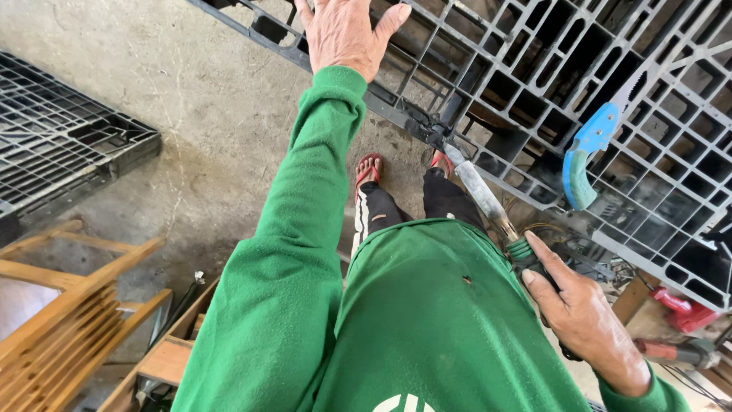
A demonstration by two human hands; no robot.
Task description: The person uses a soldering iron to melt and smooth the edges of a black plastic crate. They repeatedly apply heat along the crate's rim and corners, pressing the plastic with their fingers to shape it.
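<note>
Head view, looking straight down the person's green sleeves and torso to the concrete floor (206,114).

Left hand (345,34): fingers spread, palm flat on the edge of the large dark grey plastic lattice pallet (534,69), which stands tilted in front of the person. The hand grips nothing; it presses or steadies the frame.

Right hand (583,317): closed around the dark handle of a long metal-bladed tool with a green-wound collar (488,200), forefinger laid along the grip. The blade runs up and away from the hand; its tip meets the pallet's lower rail at a dark, rough-looking spot near the feet. Whether the tip is cutting, prying or melting the plastic cannot be told.

A handsaw with a blue and green plastic handle (585,152) hangs in the lattice to the right, blade pushed through a cell, untouched.

Progress, as a judgement: work on the rail joint looks under way, not finished. The rail appears whole on both sides of the tool tip, with no severed or loose piece in sight.

Surroundings: a second dark grid pallet (61,145) lies flat at left; a light wooden slatted frame (69,313) at lower left; a red power tool (679,305) on the floor at right. Red sandals show beneath the pallet edge.
</note>
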